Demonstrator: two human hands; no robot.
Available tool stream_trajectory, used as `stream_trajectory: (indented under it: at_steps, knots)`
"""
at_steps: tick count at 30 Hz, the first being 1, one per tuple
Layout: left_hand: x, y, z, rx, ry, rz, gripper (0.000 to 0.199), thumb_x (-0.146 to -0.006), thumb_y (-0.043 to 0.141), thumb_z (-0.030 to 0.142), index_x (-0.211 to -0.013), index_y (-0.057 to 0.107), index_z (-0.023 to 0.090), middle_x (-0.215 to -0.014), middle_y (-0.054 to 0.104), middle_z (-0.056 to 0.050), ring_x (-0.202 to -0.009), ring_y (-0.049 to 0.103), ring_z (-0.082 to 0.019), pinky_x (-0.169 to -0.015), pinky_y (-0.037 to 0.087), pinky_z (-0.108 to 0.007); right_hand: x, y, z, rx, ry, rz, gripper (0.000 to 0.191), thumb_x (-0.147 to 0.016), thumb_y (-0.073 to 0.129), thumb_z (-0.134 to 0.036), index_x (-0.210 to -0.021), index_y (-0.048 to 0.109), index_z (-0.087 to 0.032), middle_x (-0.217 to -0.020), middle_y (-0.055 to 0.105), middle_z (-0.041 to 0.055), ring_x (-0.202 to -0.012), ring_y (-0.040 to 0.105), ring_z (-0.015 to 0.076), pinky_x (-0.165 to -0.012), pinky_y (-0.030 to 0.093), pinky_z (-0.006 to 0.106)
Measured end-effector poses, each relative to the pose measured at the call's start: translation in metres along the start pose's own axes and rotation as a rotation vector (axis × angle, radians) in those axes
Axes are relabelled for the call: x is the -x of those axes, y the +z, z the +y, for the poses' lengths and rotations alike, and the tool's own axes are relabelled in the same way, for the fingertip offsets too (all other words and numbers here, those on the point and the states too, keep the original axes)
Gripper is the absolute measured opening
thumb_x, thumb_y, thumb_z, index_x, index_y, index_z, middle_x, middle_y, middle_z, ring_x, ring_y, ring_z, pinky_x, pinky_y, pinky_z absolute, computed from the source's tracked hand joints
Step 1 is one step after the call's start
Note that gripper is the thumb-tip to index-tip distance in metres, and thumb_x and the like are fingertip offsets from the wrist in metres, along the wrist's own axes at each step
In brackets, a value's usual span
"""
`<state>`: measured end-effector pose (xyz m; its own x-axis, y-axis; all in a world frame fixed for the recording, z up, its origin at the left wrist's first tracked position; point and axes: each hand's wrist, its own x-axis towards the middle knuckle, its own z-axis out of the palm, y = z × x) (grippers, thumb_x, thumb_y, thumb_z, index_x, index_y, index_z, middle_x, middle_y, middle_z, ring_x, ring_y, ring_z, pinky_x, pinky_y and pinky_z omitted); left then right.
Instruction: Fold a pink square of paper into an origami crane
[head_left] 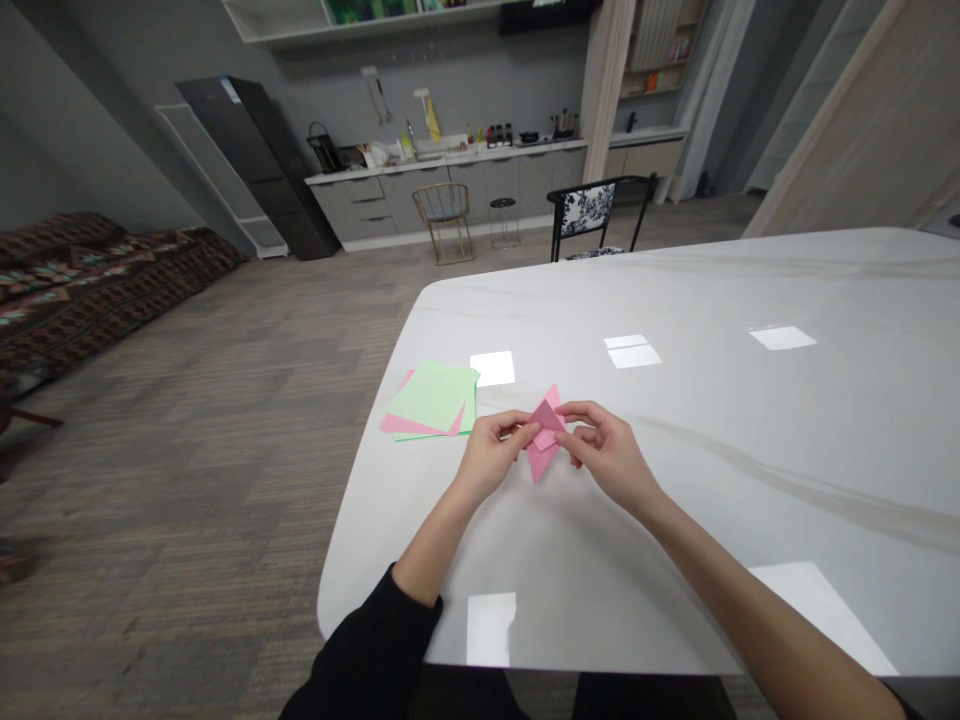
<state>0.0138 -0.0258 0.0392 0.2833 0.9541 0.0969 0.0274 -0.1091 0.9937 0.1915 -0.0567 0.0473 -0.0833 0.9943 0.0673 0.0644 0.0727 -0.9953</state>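
Note:
A pink folded paper (546, 440) with pointed ends is held between both hands just over the white table (600, 590). My left hand (491, 452) pinches its left side between thumb and fingers. On the opposite side, my right hand (609, 452) grips the paper with thumb and index finger, the other fingers curled. One point of the paper faces away from me and another faces toward me. Parts of its folds are covered by my fingertips. Left of my left hand lies a loose stack of green and pink paper sheets (430, 394).
The table's rounded left edge runs close by the paper stack. Beyond the far edge stands a black chair with a patterned back (589, 210). Farther off are a gold-framed chair (444, 212), a stool (503, 205), a kitchen counter and a dark fridge (262, 165).

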Motion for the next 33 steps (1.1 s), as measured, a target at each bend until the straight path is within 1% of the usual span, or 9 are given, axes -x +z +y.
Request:
stream_trajectory:
  at_steps: [2,5,8,12,14,16,18,25,33]
  knots:
    - [0.0008,0.0002,0.0013,0.025,0.028,0.002,0.025,-0.08,0.067,0.036,-0.09,0.074,0.014,-0.08,0.069,-0.006,-0.071,0.058,-0.015,-0.063,0.045,-0.024,-0.0014,0.0016,0.0028,-0.033,-0.021,0.028,0.027,-0.08,0.067,-0.034,-0.102,0.059,-0.022,-0.088,0.063,0.0015,-0.056,0.054,0.0105,-0.052,0.045,0.027]
    - [0.002,0.0001,0.0026,0.149,0.022,-0.022,0.039,-0.087,0.056,0.047,-0.089,0.074,0.012,-0.086,0.07,-0.01,-0.08,0.062,-0.02,-0.072,0.05,-0.03,-0.0026,0.0014,0.0051,-0.044,-0.054,0.024,0.018,-0.082,0.064,-0.033,-0.095,0.062,-0.02,-0.079,0.062,0.0009,-0.059,0.054,0.012,-0.051,0.044,0.026]
    - [0.0026,0.0007,0.0026,0.199,-0.025,0.0,0.043,-0.086,0.055,0.05,-0.086,0.073,0.011,-0.084,0.069,-0.011,-0.076,0.063,-0.019,-0.068,0.052,-0.031,-0.0017,-0.0003,0.0045,-0.021,-0.096,-0.004,0.015,-0.085,0.059,-0.032,-0.087,0.066,-0.019,-0.076,0.062,0.0022,-0.065,0.056,0.0142,-0.054,0.046,0.027]
    - [0.0025,0.0036,0.0002,0.133,-0.01,0.042,0.023,-0.073,0.074,0.03,-0.089,0.067,0.014,-0.087,0.067,-0.006,-0.07,0.06,-0.013,-0.066,0.049,-0.025,-0.0019,0.0,0.006,-0.018,-0.1,0.025,0.015,-0.084,0.062,-0.034,-0.081,0.064,-0.019,-0.08,0.063,0.0036,-0.071,0.058,0.0161,-0.057,0.049,0.028]
    - [0.0019,0.005,-0.0019,0.162,0.004,0.046,0.03,-0.071,0.075,0.024,-0.096,0.061,0.017,-0.093,0.065,-0.005,-0.072,0.061,-0.012,-0.065,0.049,-0.024,-0.0036,0.0011,0.0084,-0.05,-0.078,0.065,0.018,-0.079,0.069,-0.032,-0.088,0.061,-0.02,-0.08,0.063,0.0022,-0.068,0.057,0.0153,-0.054,0.05,0.027]
    - [0.001,0.0055,-0.0039,0.203,0.004,0.048,0.04,-0.07,0.076,0.022,-0.104,0.054,0.02,-0.091,0.065,-0.003,-0.073,0.062,-0.012,-0.066,0.049,-0.024,-0.0053,0.002,0.0102,-0.102,-0.061,0.074,0.032,-0.075,0.073,-0.031,-0.101,0.057,-0.021,-0.079,0.063,0.0011,-0.067,0.058,0.0153,-0.054,0.05,0.027]
    - [0.0001,0.0053,-0.0051,0.218,-0.005,0.043,0.043,-0.071,0.075,0.023,-0.107,0.052,0.02,-0.085,0.065,-0.002,-0.074,0.062,-0.014,-0.067,0.049,-0.025,-0.0061,0.0023,0.0106,-0.124,-0.049,0.057,0.037,-0.075,0.074,-0.031,-0.105,0.056,-0.021,-0.078,0.064,0.0014,-0.069,0.059,0.0159,-0.056,0.051,0.028]
    - [-0.0008,0.0026,-0.0024,0.01,0.052,0.08,0.019,-0.075,0.071,0.029,-0.084,0.064,0.014,-0.081,0.062,-0.004,-0.072,0.055,-0.012,-0.062,0.045,-0.022,-0.0021,0.0018,0.006,-0.072,-0.089,0.076,0.021,-0.077,0.072,-0.036,-0.086,0.064,-0.018,-0.083,0.064,0.0043,-0.073,0.058,0.0164,-0.06,0.051,0.029]
    - [-0.0004,0.0066,-0.0036,0.184,-0.049,0.124,0.028,-0.071,0.075,0.029,-0.089,0.057,0.016,-0.082,0.057,0.0,-0.066,0.06,-0.011,-0.062,0.054,-0.026,-0.0049,0.0019,0.0072,-0.233,-0.025,0.026,0.024,-0.077,0.072,-0.04,-0.086,0.066,-0.018,-0.078,0.067,0.0019,-0.063,0.063,0.0146,-0.063,0.057,0.032]
